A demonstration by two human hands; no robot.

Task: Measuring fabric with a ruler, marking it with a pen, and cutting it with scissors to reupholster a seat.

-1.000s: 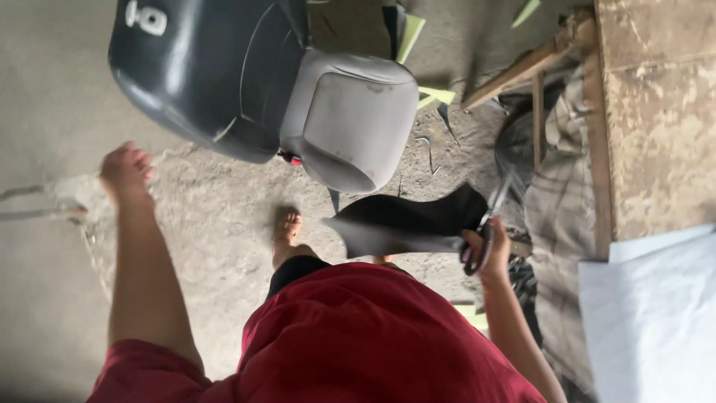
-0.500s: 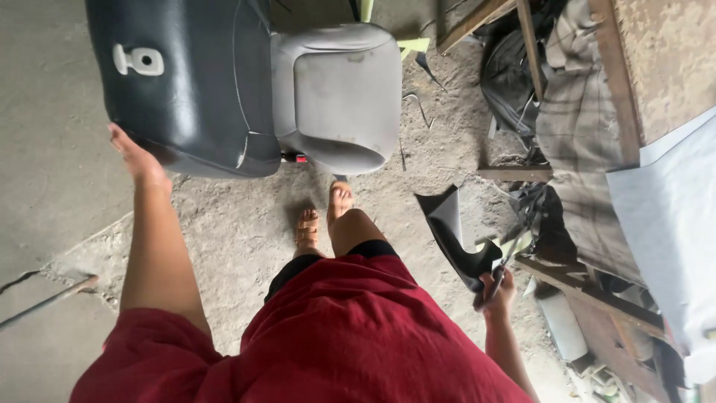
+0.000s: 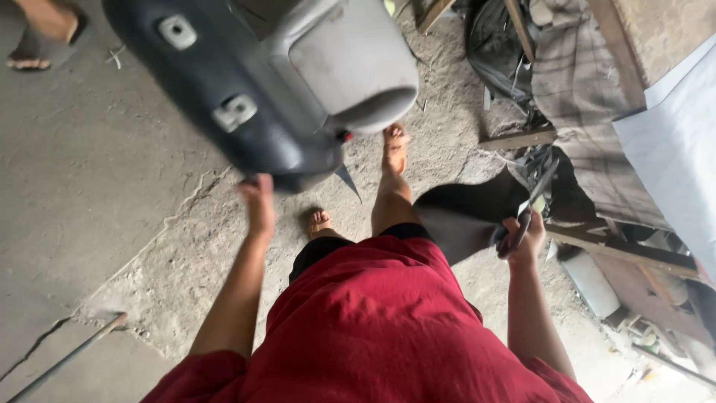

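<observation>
Under the blurred dark seat [image 3: 253, 89], left hand [image 3: 259, 200], grip unclear; right hand [image 3: 522, 237] clenching scissors [image 3: 531, 209], perhaps.
</observation>
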